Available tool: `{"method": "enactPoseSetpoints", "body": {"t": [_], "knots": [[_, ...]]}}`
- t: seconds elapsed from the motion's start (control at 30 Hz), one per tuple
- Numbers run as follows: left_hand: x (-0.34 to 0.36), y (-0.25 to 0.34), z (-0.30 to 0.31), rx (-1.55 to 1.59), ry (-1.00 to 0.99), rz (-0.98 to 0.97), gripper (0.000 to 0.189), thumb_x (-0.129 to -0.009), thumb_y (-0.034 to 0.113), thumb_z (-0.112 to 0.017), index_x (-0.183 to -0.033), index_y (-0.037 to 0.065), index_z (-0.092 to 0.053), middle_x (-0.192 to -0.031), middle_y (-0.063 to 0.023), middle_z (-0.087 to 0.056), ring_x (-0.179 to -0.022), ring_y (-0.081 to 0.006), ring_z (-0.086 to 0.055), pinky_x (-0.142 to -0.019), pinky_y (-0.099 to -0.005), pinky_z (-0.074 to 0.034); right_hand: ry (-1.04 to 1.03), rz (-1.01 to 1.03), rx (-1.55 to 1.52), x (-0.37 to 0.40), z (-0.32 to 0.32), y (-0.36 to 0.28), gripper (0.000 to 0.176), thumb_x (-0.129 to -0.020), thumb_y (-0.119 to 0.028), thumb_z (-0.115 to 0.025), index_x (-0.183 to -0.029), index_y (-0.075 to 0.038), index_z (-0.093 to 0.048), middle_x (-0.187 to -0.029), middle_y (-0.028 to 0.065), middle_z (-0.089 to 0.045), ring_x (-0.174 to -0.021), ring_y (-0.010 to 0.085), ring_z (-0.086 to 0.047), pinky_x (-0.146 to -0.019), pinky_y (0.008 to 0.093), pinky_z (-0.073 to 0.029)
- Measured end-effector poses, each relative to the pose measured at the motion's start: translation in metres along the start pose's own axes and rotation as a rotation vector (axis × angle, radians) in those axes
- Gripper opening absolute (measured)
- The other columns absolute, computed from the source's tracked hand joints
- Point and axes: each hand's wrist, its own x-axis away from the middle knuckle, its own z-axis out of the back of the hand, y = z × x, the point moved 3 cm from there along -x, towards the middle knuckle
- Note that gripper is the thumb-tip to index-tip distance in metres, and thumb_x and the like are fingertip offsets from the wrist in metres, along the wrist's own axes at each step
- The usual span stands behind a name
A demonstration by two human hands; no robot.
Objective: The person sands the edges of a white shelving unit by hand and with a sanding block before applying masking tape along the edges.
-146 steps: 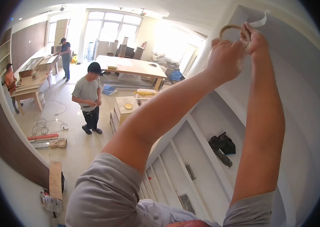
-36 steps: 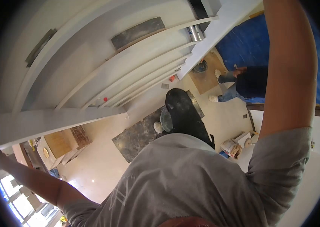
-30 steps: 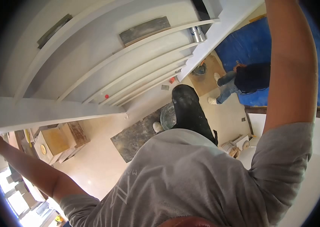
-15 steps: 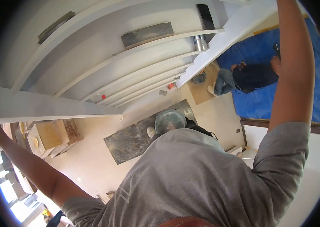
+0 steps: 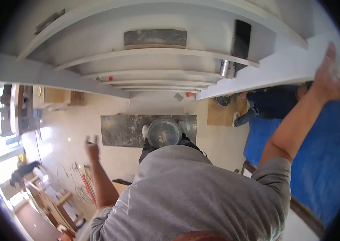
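My left hand (image 5: 92,149) is in the air over the pale floor at the left, its fingers apart and nothing visible in it. My right hand (image 5: 332,82) is raised at the far right beside the white side panel (image 5: 290,66) of the shelving, fingers spread. Whether it touches the panel I cannot tell. On the white shelves (image 5: 154,51) are a flat grey plate (image 5: 155,38), a dark phone-like slab (image 5: 242,39) and a silver can (image 5: 227,69). Below, a round grey tub (image 5: 164,132) sits between my feet on a dark stained board (image 5: 124,130).
Another person (image 5: 272,102) is low down at the right, beyond the panel, near blue sheeting (image 5: 298,156). A dark bucket (image 5: 223,100) stands near them. Wooden boxes (image 5: 57,96) are at the left, and cables (image 5: 75,174) and timber (image 5: 51,205) lie at the lower left.
My left hand has come away from the far left edge and down over the floor. My right hand has come into view at the right. The view has turned and shifted.
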Motion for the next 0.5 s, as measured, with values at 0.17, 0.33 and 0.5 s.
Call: {"method": "enactPoseSetpoints", "body": {"t": [0.17,0.33,0.5], "knots": [[0.158,-0.016,-0.061,-0.152,-0.321,-0.073,0.075,-0.084,0.046,-0.081,-0.131,-0.008,-0.062,-0.121,-0.0308,-0.068,-0.115,-0.0392,-0.067,-0.097,-0.0431,-0.053,-0.075,-0.288,-0.38,0.002,-0.013,0.014,0.114,-0.082,-0.03,-0.088,-0.157,0.01,-0.011,-0.146,0.0403,-0.035,-0.136,0.0508,-0.042,-0.115,0.0559,-0.037],[0.2,-0.064,-0.068,0.031,-0.323,0.257,0.072,-0.086,0.048,-0.078,-0.13,-0.007,-0.063,-0.125,-0.0303,-0.067,-0.12,-0.0418,-0.063,-0.103,-0.0447,-0.05,-0.24,-0.565,-0.434,0.001,-0.006,0.016,0.12,-0.078,-0.032,-0.091,-0.156,0.006,-0.008,-0.149,0.0381,-0.031,-0.139,0.0488,-0.037,-0.116,0.0552,-0.034],[0.233,-0.091,-0.06,0.078,-0.199,0.323,0.07,-0.087,0.047,-0.077,-0.131,-0.005,-0.063,-0.122,-0.0297,-0.068,-0.114,-0.0411,-0.067,-0.096,-0.0449,-0.055,-0.252,-0.541,-0.378,0.01,-0.015,0.031,0.095,-0.076,-0.036,-0.091,-0.137,0.006,-0.032,-0.131,0.0316,-0.046,-0.12,0.0445,-0.05,-0.101,0.0517,-0.043]]}}
